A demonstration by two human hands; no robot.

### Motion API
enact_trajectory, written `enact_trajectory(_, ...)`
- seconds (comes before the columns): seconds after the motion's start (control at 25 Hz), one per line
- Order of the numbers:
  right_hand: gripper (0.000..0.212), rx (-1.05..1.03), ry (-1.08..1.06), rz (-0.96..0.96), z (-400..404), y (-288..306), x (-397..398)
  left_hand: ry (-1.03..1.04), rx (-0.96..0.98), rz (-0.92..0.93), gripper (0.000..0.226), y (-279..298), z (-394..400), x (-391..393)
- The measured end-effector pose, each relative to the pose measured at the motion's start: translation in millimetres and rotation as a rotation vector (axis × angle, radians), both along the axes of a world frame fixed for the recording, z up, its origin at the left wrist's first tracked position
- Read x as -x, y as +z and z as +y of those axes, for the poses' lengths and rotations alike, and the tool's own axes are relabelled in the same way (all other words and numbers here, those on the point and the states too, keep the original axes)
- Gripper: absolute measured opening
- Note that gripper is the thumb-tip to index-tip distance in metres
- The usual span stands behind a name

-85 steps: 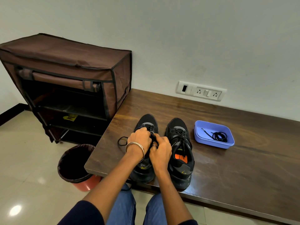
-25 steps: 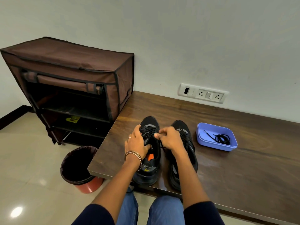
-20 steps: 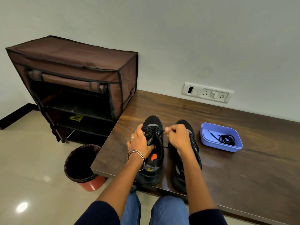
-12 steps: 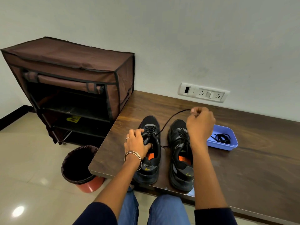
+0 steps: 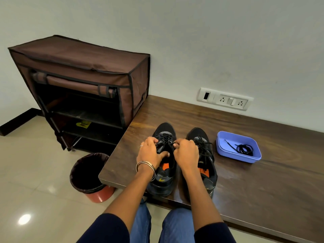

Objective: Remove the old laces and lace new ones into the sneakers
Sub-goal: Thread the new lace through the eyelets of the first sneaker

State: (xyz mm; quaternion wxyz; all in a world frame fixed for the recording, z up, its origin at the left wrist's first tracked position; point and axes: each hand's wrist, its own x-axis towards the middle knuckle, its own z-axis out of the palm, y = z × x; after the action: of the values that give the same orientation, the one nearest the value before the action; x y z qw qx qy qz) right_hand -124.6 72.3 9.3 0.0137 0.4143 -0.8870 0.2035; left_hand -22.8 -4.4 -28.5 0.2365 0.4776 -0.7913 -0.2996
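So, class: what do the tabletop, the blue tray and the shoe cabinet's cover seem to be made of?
Tabletop: dark wood or wood-look laminate, glossy; grain streaks and a sheen show.
Blue tray: likely plastic, smooth and matte, with a moulded rim.
Shoe cabinet's cover: brown fabric, matte; it sags, creases and has dark sewn piping.

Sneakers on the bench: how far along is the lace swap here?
Done: nothing looks finished; both sneakers keep black laces. In hand: the left hand grips the left sneaker while the right hand pinches its lace near the upper eyelets. Left: the right sneaker is fully laced and untouched, and a coiled black lace waits in the blue tray.
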Motion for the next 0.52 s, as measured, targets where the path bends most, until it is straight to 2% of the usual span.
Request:
enact_trajectory(0.08,0.022,0.183,-0.07,-0.091,4.8,-0.6,0.8,0.019,0.004,-0.034,0.061,3.1,1.9,-1.0)
enact_trajectory(0.16,0.023,0.272,-0.116,-0.182,5.5,1.1,-0.5,0.021,0.021,-0.057,0.056,4.3,2.4,-2.5)
enact_trajectory(0.24,0.036,0.214,-0.146,-0.223,4.2,7.4,4.2,0.005,0.088,-0.092,0.047,4.5,3.1,-3.7)
enact_trajectory(0.32,0.053,0.066,-0.099,-0.294,7.0,22.3,11.1,0.003,0.172,-0.13,0.04,5.4,3.3,-4.1)
enact_trajectory(0.4,0.04,0.092,-0.004,-0.478,14.5,39.6,10.1,-0.002,0.215,-0.171,0.039,6.6,4.1,-5.1)
enact_trajectory(0.52,0.049,0.278,0.019,-0.833,12.7,52.1,5.8,-0.006,0.222,-0.163,0.038,10.6,5.1,-8.3)
